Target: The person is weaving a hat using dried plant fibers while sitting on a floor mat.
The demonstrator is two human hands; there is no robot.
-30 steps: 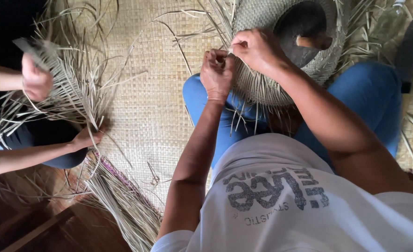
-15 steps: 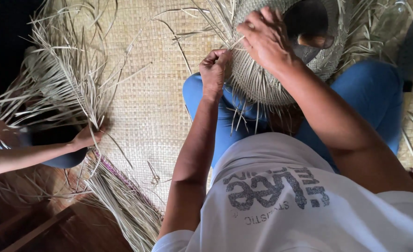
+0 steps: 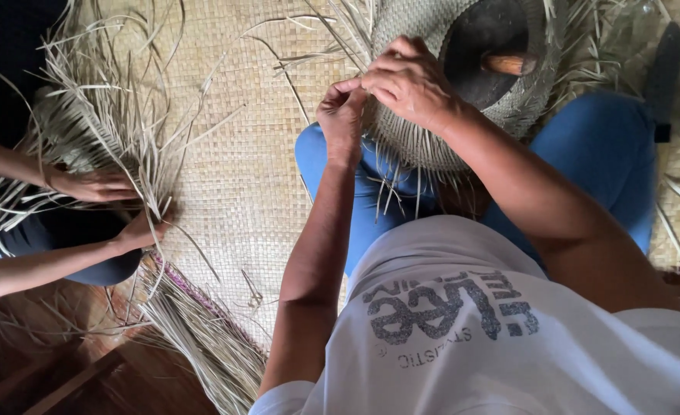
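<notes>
- The woven basket (image 3: pixel 463 115) rests on the person's lap, between blue-trousered knees, tipped so its dark opening faces up and away from the person; loose strand ends hang from its rim towards the body.
- The left hand (image 3: pixel 341 115) has its grip closed, pinching a strand at the basket's near-left rim.
- The right hand (image 3: pixel 411 81) lies over the rim just beside the left, fingers curled shut on the weave.
- A wooden handle (image 3: pixel 509 63) shows inside the opening.
- On the woven mat (image 3: pixel 240 177), at left, another person's hands (image 3: pixel 113 204) work a spray of dry palm strips (image 3: pixel 102 131).
</notes>
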